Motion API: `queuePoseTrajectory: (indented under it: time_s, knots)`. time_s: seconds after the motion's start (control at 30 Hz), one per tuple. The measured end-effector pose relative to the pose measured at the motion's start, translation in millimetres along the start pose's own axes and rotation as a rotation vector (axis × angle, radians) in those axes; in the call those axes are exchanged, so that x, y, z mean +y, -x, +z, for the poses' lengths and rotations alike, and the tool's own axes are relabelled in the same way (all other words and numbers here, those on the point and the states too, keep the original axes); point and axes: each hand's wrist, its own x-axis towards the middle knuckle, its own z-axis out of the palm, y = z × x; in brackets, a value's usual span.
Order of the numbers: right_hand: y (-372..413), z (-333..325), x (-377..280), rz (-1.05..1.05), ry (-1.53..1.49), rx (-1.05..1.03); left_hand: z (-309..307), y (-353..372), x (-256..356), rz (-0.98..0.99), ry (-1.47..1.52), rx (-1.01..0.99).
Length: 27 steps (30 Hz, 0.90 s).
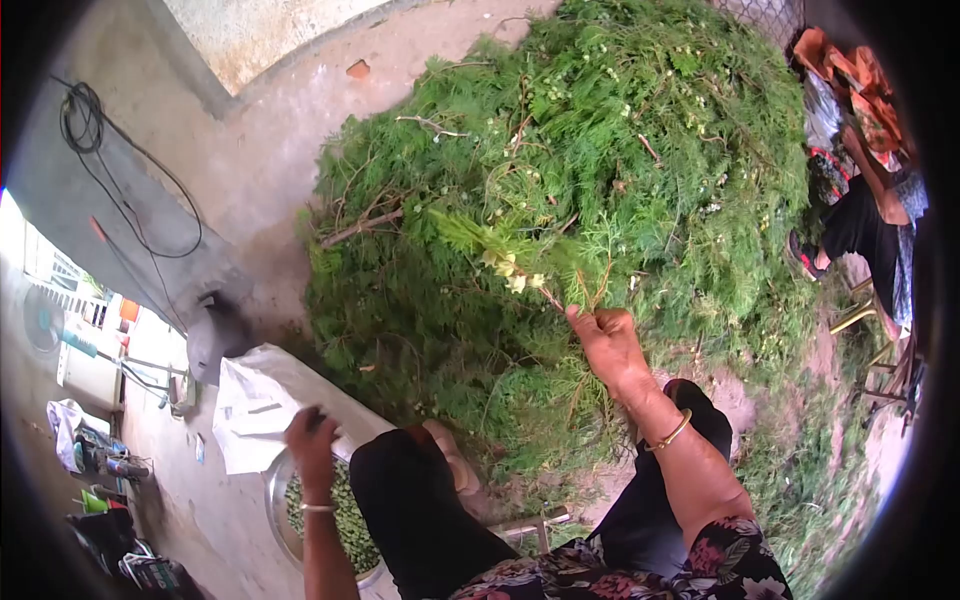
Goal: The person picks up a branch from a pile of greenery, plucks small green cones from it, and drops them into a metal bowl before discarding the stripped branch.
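Right hand grips thin woody sprig over feathery pile; left hand near round metal basin's edge, fingers blurred, can't tell state.

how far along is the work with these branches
Some looks done: small green pieces already lie in the metal bowl. The right hand holds a sprig; whether the left hand holds anything is unclear. Much looks left, judging by the big branch pile.

"Left side?"
"I see a dark coiled cable, plus a fan."
"Right?"
"Another person seated, orange material near them."
"Far end?"
"Reddish chip by a pale wall."
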Motion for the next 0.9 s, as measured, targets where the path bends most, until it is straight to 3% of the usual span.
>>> queuePoseTrajectory:
  time_s: [0.03, 0.07, 0.1, 0.17, 0.27, 0.33, 0.5, 0.57, 0.63, 0.9]
  knots:
    - [-3, 3, 6, 0.003, 0.004, -0.007, 31, 5, 35, 0.05, 0.087, -0.159]
    - [-6, 4, 15, -0.131, 0.121, 0.066, 58, 11, 58, 0.142, 0.148, -0.284]
    - [-8, 6, 18, -0.267, 0.235, 0.14, 92, 15, 60, 0.262, 0.222, -0.262]
    - [-5, 5, 10, -0.291, 0.337, 0.151, 143, 29, 87, 0.349, 0.316, -0.3]
    - [2, 5, -1, -0.324, 0.498, 0.177, 193, 48, 120, 0.241, 0.476, -0.271]
    - [5, 2, -6, -0.333, 0.557, 0.189, 210, 56, 130, 0.055, 0.88, -0.284]
    - [8, -9, -9, -0.447, 0.607, 0.149, 206, 54, 142, 0.021, 0.954, -0.209]
    - [8, -12, -8, -0.443, 0.603, 0.147, 200, 51, 138, -0.075, 0.958, -0.34]
    - [9, -15, -8, -0.434, 0.602, 0.145, 197, 55, 143, -0.09, 0.982, -0.347]
    - [13, -33, -9, -0.58, 0.421, -0.02, 140, 39, 141, 0.016, 0.652, -0.427]
